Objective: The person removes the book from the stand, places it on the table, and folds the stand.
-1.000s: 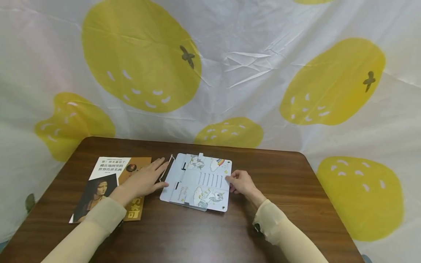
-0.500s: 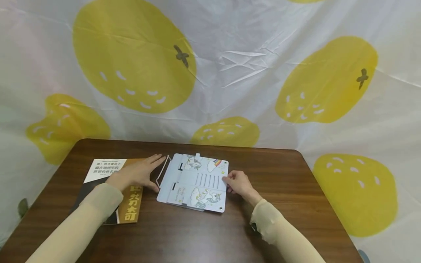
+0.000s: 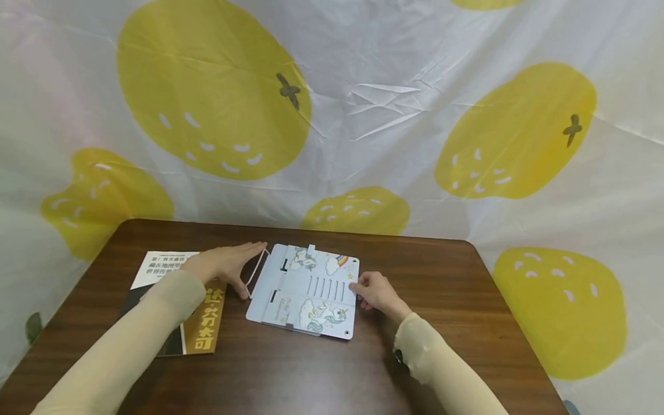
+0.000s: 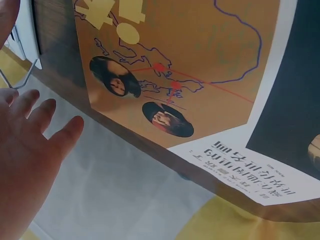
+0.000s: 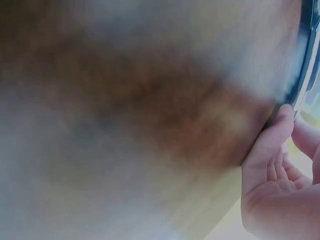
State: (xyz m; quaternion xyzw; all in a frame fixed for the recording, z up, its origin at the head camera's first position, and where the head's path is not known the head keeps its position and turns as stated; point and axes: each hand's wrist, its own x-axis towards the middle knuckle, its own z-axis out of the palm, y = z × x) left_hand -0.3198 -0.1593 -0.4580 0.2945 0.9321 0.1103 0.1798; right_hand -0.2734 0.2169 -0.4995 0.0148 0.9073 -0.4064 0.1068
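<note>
A white folding book stand [image 3: 298, 288] with unicorn, cloud and rainbow prints lies flat on the table in the head view. Its thin white wire bracket [image 3: 254, 276] sticks out at the left side. My left hand [image 3: 225, 265] spans that bracket, fingertips right at its far end and thumb at its near end, with the fingers straight. In the left wrist view the same hand [image 4: 30, 145] is spread beside the wire. At the stand's right edge, my right hand [image 3: 377, 291] pinches the panel between thumb and fingers. The right wrist view shows this hand [image 5: 280, 185] at the edge.
A picture book [image 3: 199, 340] with a brown, white and black cover lies on the left, partly beneath my left forearm. The brown wooden table [image 3: 430, 271] has rounded far corners. Behind it hangs a white curtain [image 3: 373, 132] printed with large yellow fruit.
My left hand has moved its thumb off the stand's panel to the near end of the wire bracket. The right hand keeps its pinch on the right edge.
</note>
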